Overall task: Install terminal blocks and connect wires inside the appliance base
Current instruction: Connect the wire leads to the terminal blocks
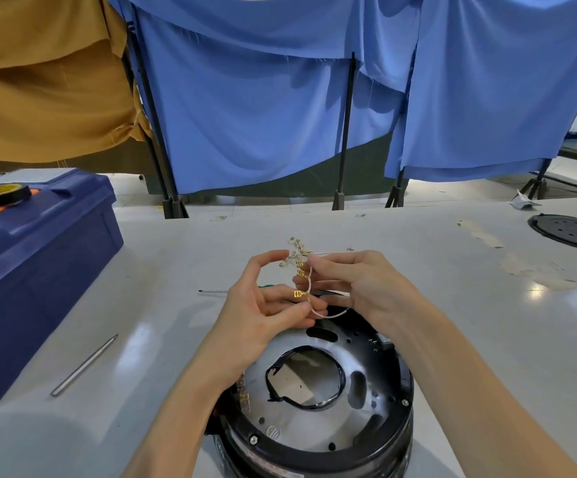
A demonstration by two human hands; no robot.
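Appliance base [318, 422] sits at the bench's [452, 305] near edge, with the wire bundle [299, 267] up above its far rim.
We've got the bundle in both hands. The left hand [259, 305] pinches the pale wire low, thumb to fingertips. The right hand [359, 284] pinches it higher, fingers curled tight, and the brass terminals hang between the two. The screwdriver [214, 290] lies just behind the hands. The metal rod [85, 365] is out left, near the blue toolbox [38, 270] at the left edge, which has a tape roll [0, 194] on its lid.
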